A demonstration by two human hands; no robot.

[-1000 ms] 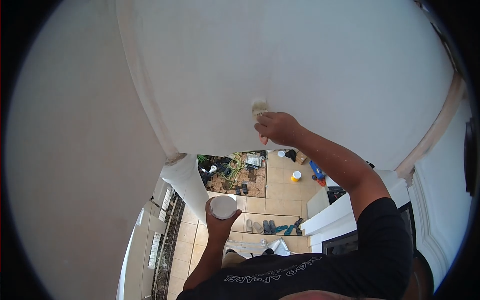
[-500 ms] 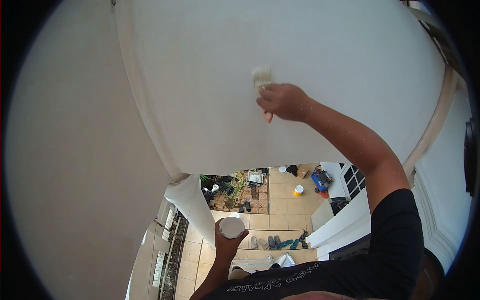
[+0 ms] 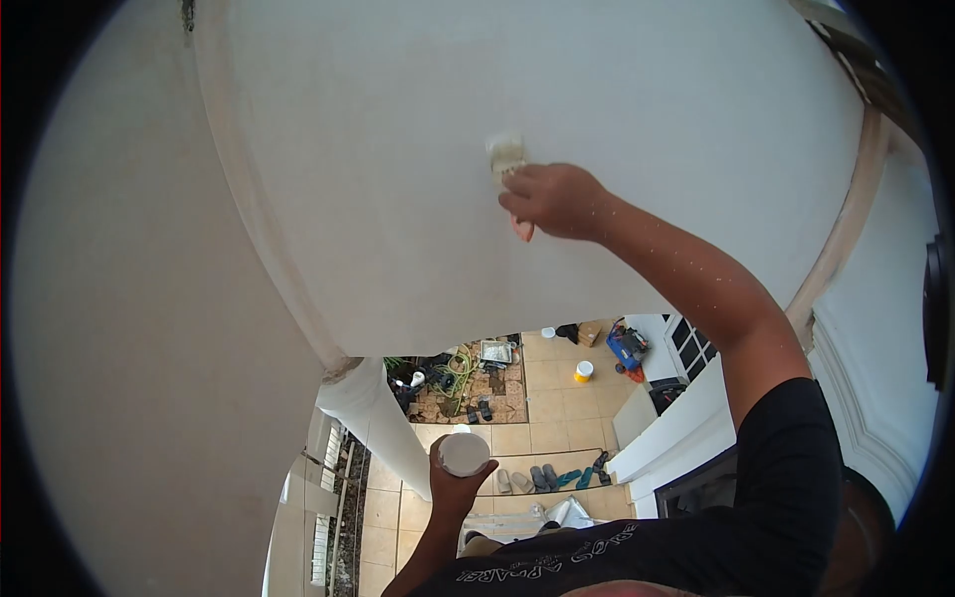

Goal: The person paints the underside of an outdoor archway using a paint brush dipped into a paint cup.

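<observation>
Raised in front of me, my right hand (image 3: 554,199) grips a paintbrush (image 3: 506,154) by its orange-tipped handle. The pale bristles point up and lie against the white wall (image 3: 398,199). Small white specks dot my right forearm. Lower down, near my body, my left hand (image 3: 460,486) is wrapped round a tub of white paint (image 3: 464,455), held with its mouth facing up. The thumb sits on the right side of the tub and the fingers on the left.
Far below is a tiled floor (image 3: 562,403) with a row of sandals (image 3: 544,479), a yellow-and-white bucket (image 3: 583,371) and a blue machine (image 3: 627,345). A round white column (image 3: 383,428) stands at the lower left. Hoses (image 3: 460,373) and tools lie beyond it.
The brush and my right hand have shifted slightly left in view, still against the wall. The view has tilted a little; the left hand keeps the tub in nearly the same place.
</observation>
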